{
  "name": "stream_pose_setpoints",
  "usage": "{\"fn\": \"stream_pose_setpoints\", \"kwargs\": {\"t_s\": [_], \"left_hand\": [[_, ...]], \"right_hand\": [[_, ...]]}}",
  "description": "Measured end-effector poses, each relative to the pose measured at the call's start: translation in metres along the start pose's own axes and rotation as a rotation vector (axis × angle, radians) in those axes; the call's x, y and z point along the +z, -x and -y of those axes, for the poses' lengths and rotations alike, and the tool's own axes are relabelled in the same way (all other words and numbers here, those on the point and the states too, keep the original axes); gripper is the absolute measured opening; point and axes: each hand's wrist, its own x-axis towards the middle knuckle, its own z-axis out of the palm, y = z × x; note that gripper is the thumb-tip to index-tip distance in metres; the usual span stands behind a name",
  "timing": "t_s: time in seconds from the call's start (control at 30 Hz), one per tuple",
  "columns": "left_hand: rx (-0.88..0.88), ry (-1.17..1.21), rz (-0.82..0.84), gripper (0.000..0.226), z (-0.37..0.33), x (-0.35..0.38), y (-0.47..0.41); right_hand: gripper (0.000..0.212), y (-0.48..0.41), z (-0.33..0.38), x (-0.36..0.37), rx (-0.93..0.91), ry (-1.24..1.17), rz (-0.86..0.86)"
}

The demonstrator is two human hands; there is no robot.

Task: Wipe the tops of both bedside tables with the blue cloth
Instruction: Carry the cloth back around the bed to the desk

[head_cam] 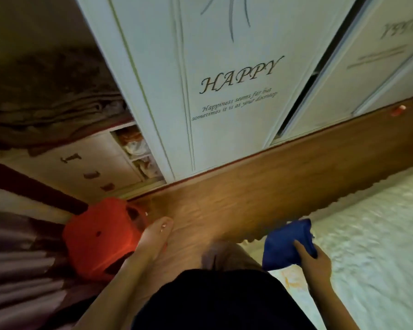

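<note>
At the lower right of the view, over the edge of a pale textured bedspread (367,234), the right hand (316,260) is clamped on the blue cloth (285,244), thumb laid across the top and the remaining fingers tucked beneath. The cloth is bunched into a thick folded wad, soft and limp by the look of it, and surely light; it should crush to any shape and carry no risk of breaking. A folded pad like this is best held flat under the palm for wiping, with a loose corner pinched so it does not unfold or slip out. The left hand (156,234) hangs with its fingers straight and slack, gripping nothing, in front of a red stool (98,234) on the wooden floor (248,198). No bedside surface can be made out with certainty, so the wiping looks not yet begun here.

The white sliding wardrobe door (212,91) carries a decal reading "HAPPY" in large italic letters, with smaller script below: "Happiness seems far but sometimes it is at your doorstep," the last word being blurred. The neighbouring door bears similar lettering, too blurred to read.
</note>
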Motion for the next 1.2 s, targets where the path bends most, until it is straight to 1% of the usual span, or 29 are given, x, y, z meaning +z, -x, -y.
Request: {"fn": "stream_pose_setpoints", "kwargs": {"t_s": [0.1, 0.2, 0.3, 0.4, 0.5, 0.6, 0.67, 0.77, 0.83, 0.93, 1.1, 1.2], "left_hand": [[0.095, -0.178, 0.108, 0.035, -0.039, 0.016, -0.069], [0.118, -0.197, 0.145, 0.030, -0.106, 0.033, -0.109], [0.117, -0.171, 0.185, 0.022, -0.153, 0.044, -0.149], [0.092, -0.114, 0.202, 0.011, -0.202, 0.045, -0.180], [0.112, -0.152, 0.199, 0.016, -0.248, 0.046, -0.216], [0.120, -0.253, 0.214, 0.020, -0.287, 0.053, -0.263], [0.116, -0.270, 0.240, 0.020, -0.317, 0.069, -0.298], [0.190, -0.299, 0.286, 0.021, -0.377, 0.110, -0.349], [0.233, -0.320, 0.349, 0.020, -0.428, 0.144, -0.381], [0.300, -0.363, 0.454, 0.021, -0.516, 0.199, -0.424], [0.464, -0.434, 0.649, 0.019, -0.656, 0.293, -0.460], [0.489, -0.462, 0.769, 0.016, -0.725, 0.348, -0.471]], "right_hand": [[0.025, -0.026, 0.003, -0.005, 0.082, -0.097, -0.119], [0.020, -0.057, 0.016, -0.005, 0.172, -0.189, -0.223], [0.036, -0.095, 0.036, -0.006, 0.245, -0.244, -0.316], [0.038, -0.134, 0.067, -0.009, 0.270, -0.319, -0.354], [0.036, -0.171, 0.104, -0.013, 0.243, -0.381, -0.368], [0.025, -0.210, 0.134, -0.021, 0.221, -0.416, -0.373], [0.022, -0.241, 0.155, -0.029, 0.205, -0.437, -0.373], [0.032, -0.293, 0.177, -0.042, 0.203, -0.466, -0.389], [0.032, -0.326, 0.189, -0.053, 0.207, -0.472, -0.432], [0.038, -0.371, 0.205, -0.076, 0.275, -0.463, -0.545], [0.032, -0.419, 0.235, -0.129, 0.408, -0.529, -0.738], [0.036, -0.448, 0.244, -0.162, 0.479, -0.608, -0.835]]}}
